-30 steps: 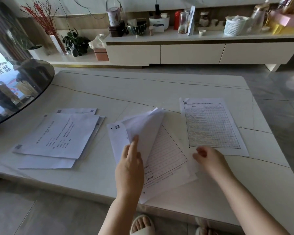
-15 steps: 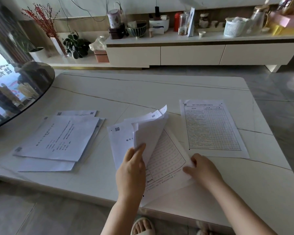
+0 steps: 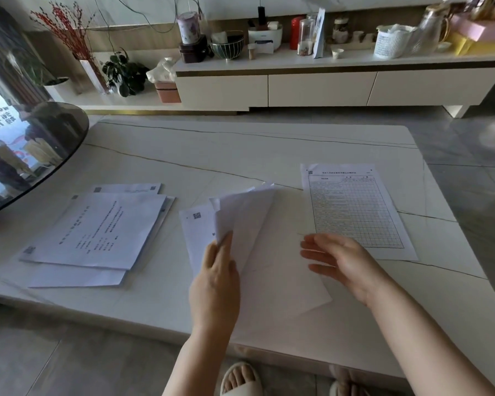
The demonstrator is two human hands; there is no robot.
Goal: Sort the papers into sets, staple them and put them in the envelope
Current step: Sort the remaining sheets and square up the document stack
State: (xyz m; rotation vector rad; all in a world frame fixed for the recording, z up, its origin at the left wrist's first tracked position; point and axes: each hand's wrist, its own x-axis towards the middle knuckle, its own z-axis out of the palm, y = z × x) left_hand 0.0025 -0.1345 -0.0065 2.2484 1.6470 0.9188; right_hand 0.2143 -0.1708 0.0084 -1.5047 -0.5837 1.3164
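On the white marble table (image 3: 240,155) a middle stack of papers (image 3: 269,252) lies before me, its top sheets lifted and fanned. My left hand (image 3: 215,278) pinches those lifted sheets at their lower edge. A blank white page shows beneath them. My right hand (image 3: 337,258) hovers over the stack's right edge with its fingers straight, holding nothing. A single gridded form (image 3: 355,210) lies flat to the right. To the left rests a loose pile of printed sheets (image 3: 97,232). No stapler or envelope is in view.
A round dark glass tabletop (image 3: 26,155) overhangs the table's left side. Behind the table runs a low white cabinet (image 3: 326,84) crowded with jars, a basket and plants. My slippered feet (image 3: 240,378) show under the table's near edge.
My right hand has let go of the stack's lower right corner and opened, lifting beside it. The gridded page that showed in the middle stack is now covered by a blank sheet.
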